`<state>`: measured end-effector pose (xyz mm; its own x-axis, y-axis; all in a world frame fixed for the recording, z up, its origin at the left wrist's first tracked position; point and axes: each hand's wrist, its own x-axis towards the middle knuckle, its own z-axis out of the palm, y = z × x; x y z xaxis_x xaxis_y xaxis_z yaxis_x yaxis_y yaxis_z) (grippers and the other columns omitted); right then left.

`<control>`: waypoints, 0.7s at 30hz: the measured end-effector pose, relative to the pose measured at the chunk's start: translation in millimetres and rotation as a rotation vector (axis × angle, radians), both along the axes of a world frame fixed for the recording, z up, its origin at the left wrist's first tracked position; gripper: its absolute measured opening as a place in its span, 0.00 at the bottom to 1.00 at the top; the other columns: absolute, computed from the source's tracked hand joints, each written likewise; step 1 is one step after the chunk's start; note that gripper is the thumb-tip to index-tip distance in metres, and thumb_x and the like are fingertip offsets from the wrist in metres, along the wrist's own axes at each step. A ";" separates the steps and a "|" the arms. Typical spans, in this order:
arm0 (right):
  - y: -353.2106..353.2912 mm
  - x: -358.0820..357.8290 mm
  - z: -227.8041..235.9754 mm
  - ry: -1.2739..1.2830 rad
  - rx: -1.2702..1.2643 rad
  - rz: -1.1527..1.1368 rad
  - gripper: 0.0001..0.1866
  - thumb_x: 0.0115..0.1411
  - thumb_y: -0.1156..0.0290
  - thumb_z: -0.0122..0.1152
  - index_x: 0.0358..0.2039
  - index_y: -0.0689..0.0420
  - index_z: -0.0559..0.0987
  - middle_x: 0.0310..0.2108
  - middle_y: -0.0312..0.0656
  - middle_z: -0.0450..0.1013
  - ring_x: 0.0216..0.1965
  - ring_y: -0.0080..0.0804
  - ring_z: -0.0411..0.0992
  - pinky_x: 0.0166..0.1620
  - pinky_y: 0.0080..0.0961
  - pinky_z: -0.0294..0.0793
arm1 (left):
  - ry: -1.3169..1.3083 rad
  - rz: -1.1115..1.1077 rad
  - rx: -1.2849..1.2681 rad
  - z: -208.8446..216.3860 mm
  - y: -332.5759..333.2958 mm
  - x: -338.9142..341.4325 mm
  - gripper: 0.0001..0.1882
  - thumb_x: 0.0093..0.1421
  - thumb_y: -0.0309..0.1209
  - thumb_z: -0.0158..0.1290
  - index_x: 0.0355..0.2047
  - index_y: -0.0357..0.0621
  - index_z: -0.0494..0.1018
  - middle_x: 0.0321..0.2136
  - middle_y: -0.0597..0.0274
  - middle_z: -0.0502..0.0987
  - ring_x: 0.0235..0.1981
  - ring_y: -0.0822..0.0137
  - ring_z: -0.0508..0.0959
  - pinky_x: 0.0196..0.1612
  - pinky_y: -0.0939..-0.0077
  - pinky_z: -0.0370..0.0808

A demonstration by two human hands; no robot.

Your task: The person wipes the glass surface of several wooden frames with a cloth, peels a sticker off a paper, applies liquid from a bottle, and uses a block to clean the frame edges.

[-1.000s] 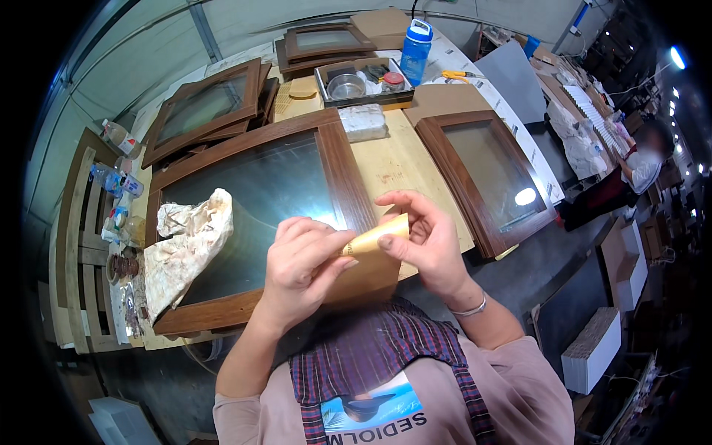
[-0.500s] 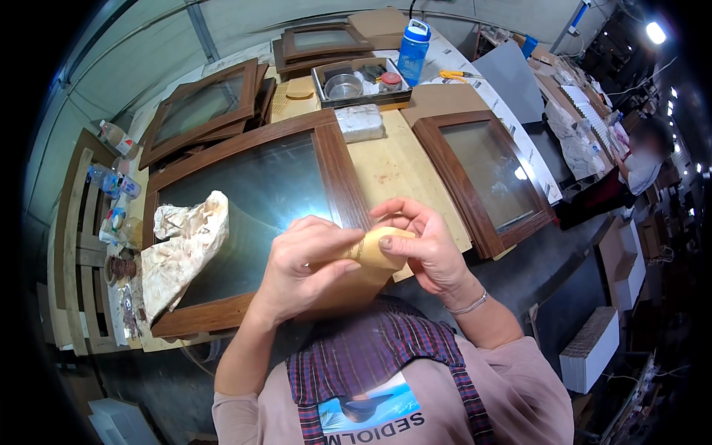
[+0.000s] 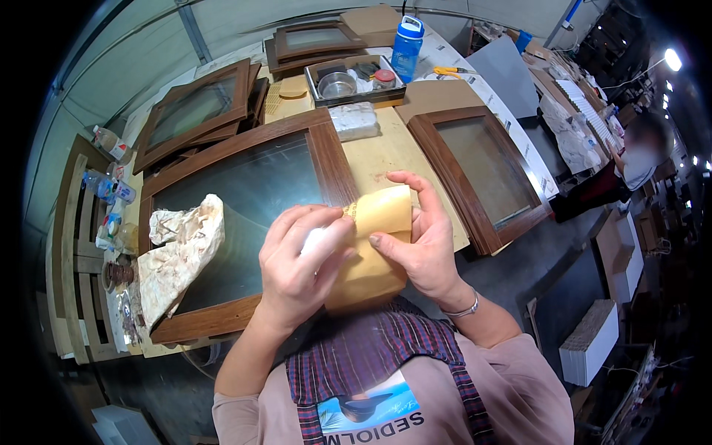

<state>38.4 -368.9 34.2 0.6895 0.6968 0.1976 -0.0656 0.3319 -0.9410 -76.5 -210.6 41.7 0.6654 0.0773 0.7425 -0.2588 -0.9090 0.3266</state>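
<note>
A yellow sheet of sandpaper [image 3: 378,256], folded over with print on its back, is held up in front of my apron. My right hand [image 3: 426,245] pinches its right side, thumb on the near face and fingers behind. My left hand [image 3: 304,259] closes at the sheet's left edge, its fingers slightly blurred. Something small and white [image 3: 314,240] shows between the left fingers; I cannot make out what it is. Beneath and beyond my hands lies a large brown wooden frame door [image 3: 330,152] with a glass pane. A stained white cloth [image 3: 182,256] rests on its left side.
More glazed frames [image 3: 196,111] are stacked at the left, with another stack [image 3: 475,174] at the right. Behind stand a box of small things [image 3: 356,98], a wrapped white block [image 3: 353,121] and a blue bottle [image 3: 407,48]. Plastic bottles [image 3: 111,141] line the left edge. A person [image 3: 641,159] works far right.
The sandpaper has been turned and opened out, so more of its yellow face shows. My left hand has shifted lower, and the fingers of my right hand have risen behind the sheet.
</note>
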 end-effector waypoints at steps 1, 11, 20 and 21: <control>-0.1 -0.5 -0.3 0.014 0.007 -0.013 0.36 0.58 0.88 0.61 0.64 0.60 0.59 0.44 0.47 0.77 0.46 0.27 0.77 0.50 0.24 0.76 | 0.022 -0.005 -0.046 -1.0 -1.9 0.4 0.20 0.47 0.22 0.68 0.43 0.39 0.80 0.38 0.54 0.81 0.36 0.56 0.81 0.39 0.65 0.78; -4.7 -4.7 -18.1 0.156 -0.073 0.047 0.18 0.63 0.80 0.63 0.53 0.66 0.75 0.43 0.44 0.80 0.43 0.24 0.77 0.47 0.22 0.78 | -0.011 0.020 -0.329 -14.8 -7.8 -1.9 0.19 0.48 0.18 0.66 0.43 0.39 0.81 0.31 0.55 0.82 0.29 0.58 0.82 0.32 0.69 0.78; -7.5 -7.0 -8.3 0.072 -0.138 0.147 0.13 0.63 0.78 0.63 0.48 0.66 0.81 0.42 0.38 0.81 0.43 0.20 0.76 0.46 0.20 0.77 | -0.079 0.157 0.110 3.8 -8.4 -6.3 0.19 0.43 0.24 0.67 0.39 0.49 0.82 0.35 0.67 0.79 0.34 0.60 0.75 0.37 0.66 0.71; -7.8 -7.7 -7.4 0.046 -0.148 0.147 0.12 0.63 0.79 0.62 0.48 0.66 0.82 0.42 0.38 0.81 0.43 0.20 0.76 0.46 0.20 0.77 | -0.073 0.154 0.151 3.6 -8.5 -6.3 0.18 0.43 0.25 0.67 0.38 0.50 0.82 0.34 0.68 0.79 0.33 0.61 0.75 0.37 0.67 0.70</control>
